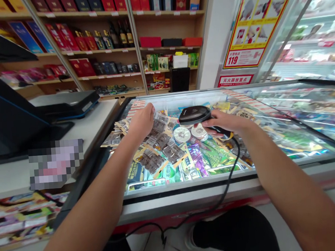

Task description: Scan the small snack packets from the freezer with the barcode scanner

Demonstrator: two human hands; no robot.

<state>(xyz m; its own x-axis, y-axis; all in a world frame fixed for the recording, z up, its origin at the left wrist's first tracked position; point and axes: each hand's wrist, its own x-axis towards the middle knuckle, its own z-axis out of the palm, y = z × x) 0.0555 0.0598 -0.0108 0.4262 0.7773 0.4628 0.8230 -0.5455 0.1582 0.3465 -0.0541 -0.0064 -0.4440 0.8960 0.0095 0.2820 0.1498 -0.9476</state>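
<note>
My right hand (227, 122) grips a black handheld barcode scanner (194, 115), its head pointing left over the glass lid of a chest freezer (189, 185). The scanner's black cable (230, 170) runs down over the freezer's front edge. My left hand (141, 121) is closed on a small clear packet (160, 120), one of several lying in a heap on the glass. Two round tins (182, 134) lie on the lid just below the scanner head. Through the glass, coloured frozen-food packs show.
A white counter (98, 122) at the left carries a black till screen (6, 114) and a flat black device (65, 104). Shelves of boxed goods (98, 34) fill the back wall. A red poster (256, 23) and a glass-door cooler (312, 31) stand at the right.
</note>
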